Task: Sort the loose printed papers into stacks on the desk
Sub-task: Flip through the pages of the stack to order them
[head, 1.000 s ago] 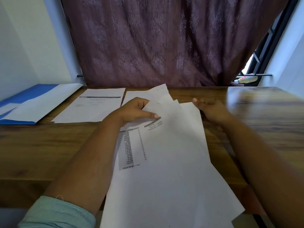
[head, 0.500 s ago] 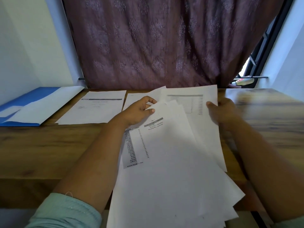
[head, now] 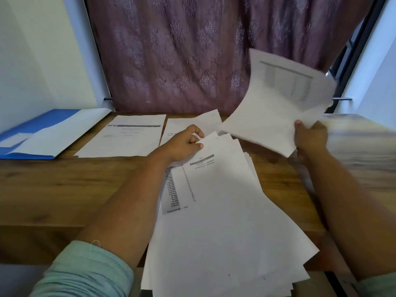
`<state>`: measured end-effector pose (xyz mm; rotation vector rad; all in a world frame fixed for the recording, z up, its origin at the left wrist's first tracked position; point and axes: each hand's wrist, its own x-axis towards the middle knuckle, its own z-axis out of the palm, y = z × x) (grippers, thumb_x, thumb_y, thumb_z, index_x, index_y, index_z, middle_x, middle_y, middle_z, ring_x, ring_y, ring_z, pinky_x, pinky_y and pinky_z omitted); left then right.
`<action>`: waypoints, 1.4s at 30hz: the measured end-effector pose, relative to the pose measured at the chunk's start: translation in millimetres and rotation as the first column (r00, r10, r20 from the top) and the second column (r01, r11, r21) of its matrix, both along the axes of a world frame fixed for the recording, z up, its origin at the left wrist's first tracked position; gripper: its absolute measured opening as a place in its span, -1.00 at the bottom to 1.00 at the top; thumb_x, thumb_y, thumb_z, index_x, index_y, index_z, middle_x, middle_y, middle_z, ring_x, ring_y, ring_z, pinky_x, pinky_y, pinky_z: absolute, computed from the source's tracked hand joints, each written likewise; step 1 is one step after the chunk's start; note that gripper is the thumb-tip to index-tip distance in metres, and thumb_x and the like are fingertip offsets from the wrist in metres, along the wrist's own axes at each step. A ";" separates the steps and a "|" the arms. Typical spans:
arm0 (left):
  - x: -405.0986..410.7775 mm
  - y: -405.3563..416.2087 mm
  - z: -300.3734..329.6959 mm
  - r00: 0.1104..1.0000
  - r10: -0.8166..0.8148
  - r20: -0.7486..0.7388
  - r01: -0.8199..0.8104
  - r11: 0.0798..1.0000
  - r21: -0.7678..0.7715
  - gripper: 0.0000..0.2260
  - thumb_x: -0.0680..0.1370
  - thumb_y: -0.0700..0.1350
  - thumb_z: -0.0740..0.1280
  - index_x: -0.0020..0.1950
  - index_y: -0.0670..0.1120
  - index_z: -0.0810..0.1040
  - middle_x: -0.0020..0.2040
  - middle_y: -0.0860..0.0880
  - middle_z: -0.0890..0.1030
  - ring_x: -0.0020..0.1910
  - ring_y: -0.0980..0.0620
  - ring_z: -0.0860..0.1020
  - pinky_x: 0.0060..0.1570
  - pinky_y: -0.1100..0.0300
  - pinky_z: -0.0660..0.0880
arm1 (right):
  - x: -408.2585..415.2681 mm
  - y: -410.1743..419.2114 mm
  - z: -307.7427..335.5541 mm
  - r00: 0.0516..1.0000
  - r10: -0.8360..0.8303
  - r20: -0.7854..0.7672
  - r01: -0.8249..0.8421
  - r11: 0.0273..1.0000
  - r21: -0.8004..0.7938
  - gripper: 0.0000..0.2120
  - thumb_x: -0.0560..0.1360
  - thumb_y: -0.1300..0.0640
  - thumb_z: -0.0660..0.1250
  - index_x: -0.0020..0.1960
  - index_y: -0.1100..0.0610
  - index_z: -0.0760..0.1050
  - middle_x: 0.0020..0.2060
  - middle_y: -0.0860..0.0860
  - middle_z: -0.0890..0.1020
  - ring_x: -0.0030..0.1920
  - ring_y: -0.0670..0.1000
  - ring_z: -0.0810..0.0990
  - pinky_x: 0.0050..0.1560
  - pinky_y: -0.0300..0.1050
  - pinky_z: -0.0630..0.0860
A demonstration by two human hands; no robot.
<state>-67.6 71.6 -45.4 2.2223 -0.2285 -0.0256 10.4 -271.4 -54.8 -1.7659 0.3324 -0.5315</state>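
So far two stacks (head: 123, 137) lie on the desk (head: 53, 189) at eleven o'clock, while the right hand (head: 310, 139) pinches one lifted sheet (head: 276, 103) at two o'clock and the left hand (head: 184, 144) grips the thick unsorted pile (head: 225, 221).

Bare desk (head: 353, 151) is seen right of the gripped sheet (head: 276, 103); leftward, laid stacks (head: 128, 136) and folder (head: 42, 133) are met.

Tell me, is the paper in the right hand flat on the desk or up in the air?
In the air. The right hand grips the sheet, curling above the desk.
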 end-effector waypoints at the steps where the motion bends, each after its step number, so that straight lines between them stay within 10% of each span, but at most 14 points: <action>1: -0.1 0.5 -0.8 1.000 0.008 0.010 -0.008 0.999 0.036 -0.80 0.60 -0.08 0.34 0.20 0.06 0.42 0.07 0.00 0.59 0.07 -0.01 0.56 0.07 0.14 0.49 | 1.6 -3.3 0.3 1.000 0.007 -0.009 -0.006 0.996 0.089 -0.36 0.33 -0.23 0.34 0.23 0.18 0.49 0.11 0.08 0.63 0.09 0.13 0.61 0.18 0.11 0.55; 3: 0.3 0.9 -2.3 1.000 0.019 -0.002 -0.019 0.994 0.104 -0.73 0.56 -0.05 0.41 0.20 0.07 0.42 0.06 0.02 0.54 0.03 0.02 0.54 0.01 0.17 0.51 | -6.5 -0.7 3.4 0.986 0.159 -0.044 -0.137 0.938 0.318 -0.71 0.49 -0.03 0.37 0.07 0.16 0.48 -0.06 -0.02 0.63 -0.12 -0.01 0.60 -0.09 -0.13 0.61; 6: -1.1 -0.8 -3.8 0.999 0.049 0.000 -0.048 0.987 0.153 -0.65 0.50 -0.02 0.48 0.20 0.05 0.42 0.06 0.03 0.55 0.00 0.05 0.54 -0.05 0.23 0.50 | -29.3 20.2 14.8 0.908 0.382 -0.170 -0.342 0.912 0.225 -0.82 0.55 0.03 0.36 -0.16 0.06 0.45 -0.38 -0.11 0.57 -0.31 -0.11 0.46 -0.38 -0.32 0.44; 9: -5.5 -0.4 0.8 0.994 0.104 0.039 -0.105 0.994 0.024 -0.66 0.52 -0.05 0.46 0.25 -0.07 0.52 0.16 0.00 0.61 0.06 0.01 0.57 0.05 0.18 0.50 | -63.0 45.5 24.9 0.883 0.403 -0.241 -0.439 0.891 -0.118 -0.81 0.51 -0.07 0.40 -0.07 0.06 0.57 -0.22 -0.02 0.66 -0.20 0.01 0.63 -0.18 -0.16 0.51; 12: -13.1 -2.2 11.1 0.977 0.193 -0.088 -0.211 0.925 -0.317 -0.72 0.65 -0.06 0.23 0.31 -0.13 0.51 0.24 -0.03 0.53 -0.10 0.03 0.54 -0.19 0.29 0.52 | -105.5 67.3 24.5 0.686 0.673 -0.277 -0.667 0.734 0.131 -0.79 0.51 0.13 0.41 0.12 0.15 0.59 -0.11 0.05 0.73 -0.17 0.03 0.71 -0.26 -0.12 0.59; 15: -13.6 2.8 15.5 0.945 0.228 -0.236 -0.316 0.824 -0.470 -0.63 0.71 -0.06 0.07 0.40 -0.24 0.42 0.30 -0.15 0.52 -0.24 0.10 0.48 -0.44 0.38 0.49 | -131.6 69.9 17.3 0.524 0.732 -0.436 -0.827 0.559 -0.056 -0.66 0.51 0.09 0.41 0.28 0.00 0.52 0.09 -0.08 0.67 0.03 -0.03 0.67 -0.09 -0.15 0.60; 20: -3.9 18.8 18.9 0.943 0.055 -0.328 -0.150 0.950 -0.274 -0.28 0.54 0.43 -0.05 0.17 -0.09 0.63 0.06 -0.17 0.68 -0.12 -0.10 0.64 -0.23 0.23 0.50 | -151.4 63.9 21.8 0.441 0.645 -0.624 -0.896 0.281 -0.343 -0.36 0.47 -0.05 0.43 0.47 -0.15 0.24 0.37 -0.13 0.44 0.32 0.00 0.45 0.33 0.11 0.46; 27: -1.1 16.8 17.5 0.930 -0.116 -0.347 0.129 0.992 0.012 -0.53 0.38 0.26 0.44 0.16 0.00 0.62 -0.01 0.01 0.70 -0.01 -0.05 0.63 0.08 0.07 0.51 | -159.1 83.0 29.7 0.535 0.469 -0.703 -0.823 0.099 -0.560 -0.22 0.41 -0.22 0.43 0.51 -0.07 0.15 0.27 -0.12 0.50 0.16 -0.05 0.52 0.19 -0.08 0.50; 31: -5.3 13.0 15.1 0.949 -0.202 -0.243 0.246 0.956 0.163 -0.66 0.43 -0.13 0.54 0.17 0.04 0.60 0.09 0.13 0.68 0.07 0.01 0.64 0.13 0.04 0.57 | -146.3 83.2 41.6 0.714 0.359 -0.601 -0.681 0.155 -0.716 -0.48 0.61 -0.14 0.17 0.47 0.08 0.26 0.02 -0.12 0.54 0.02 -0.04 0.54 0.06 -0.11 0.43; 33: -4.4 15.0 12.6 0.956 -0.198 -0.215 0.227 0.966 0.123 -0.74 0.43 -0.16 0.53 0.09 0.02 0.64 0.02 0.11 0.70 0.02 -0.01 0.65 0.04 0.08 0.59 | -117.7 74.8 45.9 0.826 0.301 -0.476 -0.558 0.322 -0.765 -0.60 0.67 0.02 0.09 0.43 0.18 0.32 0.30 0.12 0.48 0.23 0.13 0.49 0.25 -0.02 0.39; 37: -1.7 21.0 11.2 0.936 -0.315 -0.157 0.334 0.937 0.106 -0.86 0.47 -0.24 0.48 -0.16 0.01 0.72 -0.10 -0.03 0.69 -0.04 -0.07 0.62 0.03 0.12 0.57 | -74.1 65.2 37.9 0.820 0.480 -0.312 -0.569 0.743 -0.354 -0.83 0.64 0.23 0.17 0.09 0.17 0.54 -0.13 0.08 0.62 -0.08 0.09 0.59 -0.06 -0.14 0.55; 42: 3.8 20.7 8.5 0.914 -0.376 -0.156 0.394 0.913 0.107 -0.74 0.47 -0.30 0.46 -0.20 0.09 0.73 -0.03 -0.01 0.71 -0.01 -0.07 0.64 0.03 0.15 0.55 | -59.0 61.3 5.3 0.805 0.480 -0.348 -0.590 0.597 -0.543 -0.88 0.55 0.08 0.36 0.05 0.03 0.63 -0.02 -0.04 0.66 0.05 -0.02 0.59 0.10 -0.16 0.46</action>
